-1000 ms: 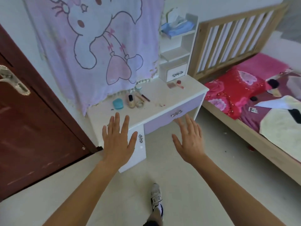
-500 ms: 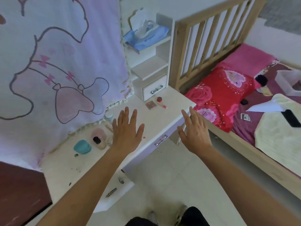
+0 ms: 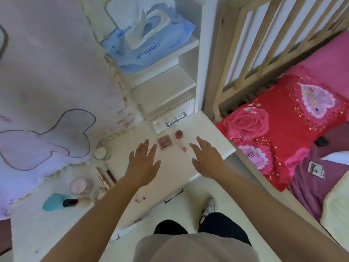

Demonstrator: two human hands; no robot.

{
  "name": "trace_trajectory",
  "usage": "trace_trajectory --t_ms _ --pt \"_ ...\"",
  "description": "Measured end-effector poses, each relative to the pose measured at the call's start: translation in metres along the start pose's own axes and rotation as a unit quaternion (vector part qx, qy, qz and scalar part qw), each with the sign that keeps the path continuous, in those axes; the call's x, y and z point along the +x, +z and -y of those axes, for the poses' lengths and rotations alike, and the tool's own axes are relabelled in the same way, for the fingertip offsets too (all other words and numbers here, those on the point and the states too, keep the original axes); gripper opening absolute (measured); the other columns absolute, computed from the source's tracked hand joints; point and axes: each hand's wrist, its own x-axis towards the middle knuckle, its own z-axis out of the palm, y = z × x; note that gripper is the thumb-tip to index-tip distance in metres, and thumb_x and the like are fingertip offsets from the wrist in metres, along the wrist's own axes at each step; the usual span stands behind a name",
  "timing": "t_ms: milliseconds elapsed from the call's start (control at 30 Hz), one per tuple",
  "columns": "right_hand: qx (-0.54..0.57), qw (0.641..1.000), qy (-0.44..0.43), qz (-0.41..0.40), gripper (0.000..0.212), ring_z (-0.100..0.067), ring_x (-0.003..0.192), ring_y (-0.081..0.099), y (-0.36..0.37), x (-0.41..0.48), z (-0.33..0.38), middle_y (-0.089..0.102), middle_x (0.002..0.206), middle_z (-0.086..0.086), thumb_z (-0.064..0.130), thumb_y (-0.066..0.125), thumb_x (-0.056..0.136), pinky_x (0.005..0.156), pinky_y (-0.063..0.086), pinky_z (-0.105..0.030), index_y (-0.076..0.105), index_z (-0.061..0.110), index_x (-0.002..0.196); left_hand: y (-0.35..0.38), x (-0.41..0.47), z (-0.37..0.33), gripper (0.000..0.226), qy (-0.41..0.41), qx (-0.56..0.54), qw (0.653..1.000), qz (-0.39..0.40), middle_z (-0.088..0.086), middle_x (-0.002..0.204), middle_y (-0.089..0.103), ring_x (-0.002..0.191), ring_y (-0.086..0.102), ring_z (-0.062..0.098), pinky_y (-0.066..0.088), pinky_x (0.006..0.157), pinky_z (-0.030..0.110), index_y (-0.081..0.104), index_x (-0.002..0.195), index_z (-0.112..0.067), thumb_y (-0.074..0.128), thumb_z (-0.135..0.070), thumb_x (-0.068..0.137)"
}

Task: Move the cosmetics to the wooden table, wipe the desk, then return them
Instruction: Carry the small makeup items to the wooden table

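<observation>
Cosmetics lie scattered on the white desk (image 3: 175, 171). A square brown compact (image 3: 165, 144) and a red-capped lip tube (image 3: 181, 140) sit between my fingertips. My left hand (image 3: 143, 163) hovers flat just left of the compact, holding nothing. My right hand (image 3: 206, 157) hovers flat right of the tube, also holding nothing. Further left are two slim tubes (image 3: 105, 176), a round pink compact (image 3: 81, 185), a white jar (image 3: 101, 153), a teal sponge (image 3: 52, 202) and a black-capped bottle (image 3: 70, 202).
A white shelf unit with a small drawer (image 3: 170, 118) stands at the desk's back; a blue wipes pack (image 3: 147, 42) sits on its top shelf. A pink cloth (image 3: 47, 82) hangs left. A wooden-framed bed (image 3: 245, 59) with red bedding (image 3: 273, 129) adjoins on the right.
I have stepped closer and the view now looks down on the desk. Both hands have reached forward over the desktop, flanking the brown compact and lip tube.
</observation>
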Motion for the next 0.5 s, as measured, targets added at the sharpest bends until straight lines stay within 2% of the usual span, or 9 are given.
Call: trace_trajectory --t_ms 167,300,400,500 --pt "-0.002 0.994 -0.083 0.067 0.06 -0.035 0.143 0.026 0.006 0.05 -0.008 0.013 0.162 -0.017 0.026 0.05 0.097 0.105 0.039 -0.045 0.028 0.016 0.153 0.013 0.043 -0.007 0.066 -0.014 -0.012 0.999 0.034 0.011 0.162 -0.006 0.149 0.003 0.03 0.017 0.117 0.05 0.005 0.156 -0.018 0.031 -0.046 0.102" --pt "0.013 0.99 -0.126 0.065 0.057 -0.042 0.133 0.043 0.03 0.072 -0.007 0.032 0.155 -0.021 0.017 0.059 0.09 0.092 0.05 -0.051 0.044 0.011 0.145 0.033 0.077 -0.008 0.067 0.014 -0.017 0.998 0.057 0.011 0.162 -0.008 0.149 0.004 0.029 0.02 0.116 0.049 0.005 0.155 -0.016 0.036 -0.041 0.101" --pt "-0.002 0.988 -0.136 0.075 0.064 -0.045 0.123 0.053 0.054 0.08 -0.01 0.043 0.15 -0.019 0.011 0.069 0.079 0.08 0.056 -0.05 0.051 0.01 0.14 0.051 0.105 -0.004 0.073 0.06 -0.004 0.997 0.049 0.013 0.16 -0.017 0.149 0.0 0.031 0.024 0.115 0.049 0.003 0.155 -0.015 0.043 -0.038 0.099" --pt "-0.038 0.987 -0.135 0.081 0.059 -0.042 0.119 0.057 0.072 0.076 -0.01 0.049 0.146 -0.012 0.011 0.075 0.073 0.076 0.058 -0.045 0.06 0.007 0.131 0.071 0.119 0.001 0.075 0.059 0.003 0.997 0.052 0.017 0.16 -0.016 0.148 -0.001 0.035 0.023 0.114 0.051 0.001 0.155 -0.018 0.044 -0.039 0.097"
